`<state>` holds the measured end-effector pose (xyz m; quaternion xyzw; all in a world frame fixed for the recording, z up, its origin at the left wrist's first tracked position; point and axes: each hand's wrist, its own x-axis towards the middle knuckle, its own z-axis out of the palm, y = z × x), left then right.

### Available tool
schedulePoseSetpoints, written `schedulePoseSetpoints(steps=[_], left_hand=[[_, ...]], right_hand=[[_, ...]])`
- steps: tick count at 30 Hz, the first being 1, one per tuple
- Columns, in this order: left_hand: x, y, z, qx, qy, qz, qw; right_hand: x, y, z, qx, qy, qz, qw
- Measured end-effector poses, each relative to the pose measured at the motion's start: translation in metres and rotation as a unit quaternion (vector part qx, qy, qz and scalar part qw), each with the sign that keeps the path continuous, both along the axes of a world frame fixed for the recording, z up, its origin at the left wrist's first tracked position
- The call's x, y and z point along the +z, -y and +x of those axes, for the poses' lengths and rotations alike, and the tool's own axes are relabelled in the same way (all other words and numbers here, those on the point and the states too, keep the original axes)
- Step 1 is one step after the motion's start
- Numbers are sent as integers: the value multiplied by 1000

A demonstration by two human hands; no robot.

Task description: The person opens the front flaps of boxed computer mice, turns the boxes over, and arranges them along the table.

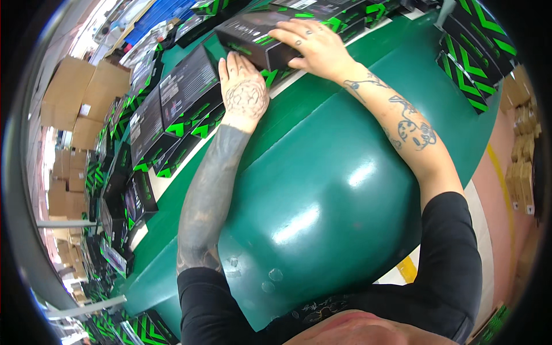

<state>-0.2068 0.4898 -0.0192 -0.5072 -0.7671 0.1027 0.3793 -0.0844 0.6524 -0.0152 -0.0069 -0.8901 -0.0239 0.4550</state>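
A black box with green marks lies at the far side of the table, among other boxes of the same kind. My left hand rests at its near left corner, fingers stretched out and close together, palm turned down. My right hand lies over the right part of the same box. Its fingers spread flat across the top, and its thumb reaches down along the near side. Whether the box is raised off what lies beneath it, I cannot tell.
Black and green boxes stand stacked left of my left hand, with several more along the table's far edge. Another stack stands at the far right. The green table curves toward me. Brown cartons are beyond it on the left.
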Motion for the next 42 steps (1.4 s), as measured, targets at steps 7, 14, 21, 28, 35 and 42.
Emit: schedulePoseSetpoints(steps=[7, 14, 21, 28, 35, 42], left_hand=[[76, 79, 69, -157, 117, 141, 970], [60, 235, -69, 136, 293, 293, 900], [7, 285, -129, -17, 730, 555, 399], [-21, 262, -153, -145, 715, 588, 350], [-28, 253, -157, -111, 771, 553, 296], [-20, 248, -164, -164, 796, 542, 212]], right_hand=[[-9, 6, -1, -13, 53, -21, 998], [-45, 19, -7, -127, -118, -286, 943], [-32, 16, -9, -132, -70, -639, 755], [-26, 31, -47, -110, -69, -679, 722], [-42, -19, -59, 145, -19, -652, 744], [-27, 0, -72, 79, -31, -683, 726]])
